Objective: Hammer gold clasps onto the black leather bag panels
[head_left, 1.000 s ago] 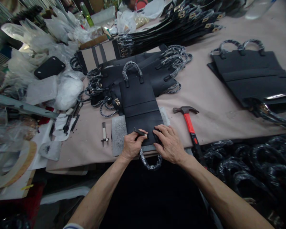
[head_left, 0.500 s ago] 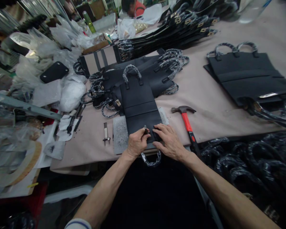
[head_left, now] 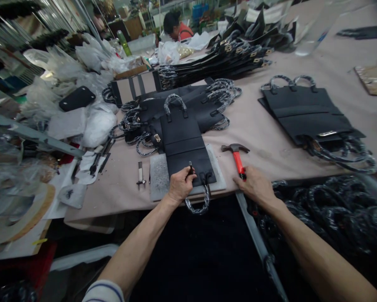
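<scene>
A black bag panel (head_left: 186,144) with plastic-wrapped loop handles at both ends lies over a grey slab (head_left: 159,178) at the table's front edge. My left hand (head_left: 180,184) is closed on a short metal rod-like tool (head_left: 190,164), held upright over the near end of the panel. Beside it, the near loop handle (head_left: 198,211) hangs past the table edge. To the right, my right hand (head_left: 258,184) is closed round the red handle of a claw hammer (head_left: 237,157), whose head points away from me. The lower part of that handle is hidden by my hand.
More black bag panels (head_left: 191,102) are piled behind, and another stack (head_left: 308,109) lies at right. A small hammer-like tool (head_left: 140,176) sits left of the slab. Plastic bags (head_left: 97,121) crowd the left. A person in red (head_left: 185,31) is at the far side.
My right hand has left the bag panel and moved right to the claw hammer's handle. My left hand stays at the panel with the metal tool. The view has shifted slightly right.
</scene>
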`<action>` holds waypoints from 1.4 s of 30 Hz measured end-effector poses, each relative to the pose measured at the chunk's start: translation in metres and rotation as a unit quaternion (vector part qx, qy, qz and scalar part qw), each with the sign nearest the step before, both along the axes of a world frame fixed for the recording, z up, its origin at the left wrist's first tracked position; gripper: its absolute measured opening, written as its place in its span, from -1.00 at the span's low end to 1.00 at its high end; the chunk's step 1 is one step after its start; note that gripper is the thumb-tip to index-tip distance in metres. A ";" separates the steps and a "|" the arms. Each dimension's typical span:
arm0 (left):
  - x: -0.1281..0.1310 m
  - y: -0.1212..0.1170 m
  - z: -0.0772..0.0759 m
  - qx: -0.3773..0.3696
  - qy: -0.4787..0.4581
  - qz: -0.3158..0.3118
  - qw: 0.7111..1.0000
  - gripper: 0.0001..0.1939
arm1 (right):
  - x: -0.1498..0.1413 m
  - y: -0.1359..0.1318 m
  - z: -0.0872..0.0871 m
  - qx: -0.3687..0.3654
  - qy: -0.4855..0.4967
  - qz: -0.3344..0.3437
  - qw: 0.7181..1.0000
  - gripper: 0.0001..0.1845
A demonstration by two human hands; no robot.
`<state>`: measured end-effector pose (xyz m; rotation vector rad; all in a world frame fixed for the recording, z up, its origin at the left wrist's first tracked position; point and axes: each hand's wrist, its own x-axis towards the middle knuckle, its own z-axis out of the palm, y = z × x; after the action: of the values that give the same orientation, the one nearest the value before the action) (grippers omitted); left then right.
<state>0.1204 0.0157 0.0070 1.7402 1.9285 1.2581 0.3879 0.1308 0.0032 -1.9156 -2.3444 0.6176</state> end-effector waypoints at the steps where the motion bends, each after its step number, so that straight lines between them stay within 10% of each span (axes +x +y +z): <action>1: 0.001 0.000 0.000 -0.002 0.001 0.005 1.000 -0.84 | -0.005 0.004 0.002 -0.035 0.043 -0.034 0.998 -0.69; 5: 0.003 0.000 -0.002 -0.005 -0.001 0.014 1.000 -0.83 | -0.017 0.022 0.016 -0.178 0.212 -0.138 0.951 -0.83; 12: -0.001 -0.002 -0.006 0.006 -0.002 -0.007 1.000 -0.83 | -0.034 -0.001 0.067 -0.234 0.343 -0.119 0.902 -0.85; 20: -0.005 -0.001 -0.005 0.002 -0.003 -0.026 1.000 -0.82 | -0.039 -0.048 0.141 0.097 0.222 0.162 0.957 -0.72; 24: -0.004 -0.001 -0.006 -0.002 0.004 -0.021 1.000 -0.84 | -0.045 -0.051 0.161 0.116 0.050 0.276 0.953 -0.80; 29: -0.005 -0.002 -0.007 0.001 0.002 -0.022 1.000 -0.85 | -0.047 -0.057 0.188 0.263 0.176 0.127 0.940 -0.73; 32: -0.005 -0.002 -0.007 -0.001 0.005 -0.026 1.000 -0.85 | -0.045 -0.064 0.180 0.306 0.224 0.085 0.922 -0.66; 36: -0.005 -0.001 -0.009 -0.001 0.020 -0.030 0.999 -0.88 | -0.035 -0.059 0.155 0.134 0.062 0.260 0.954 -0.67; 42: -0.007 -0.002 -0.006 0.006 0.000 -0.040 0.999 -0.86 | -0.009 -0.019 0.107 0.060 0.067 0.119 0.989 -0.72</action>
<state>0.1138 0.0141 0.0008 1.8045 1.8357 1.2440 0.3789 0.1116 0.1101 -1.5085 -2.4809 0.5837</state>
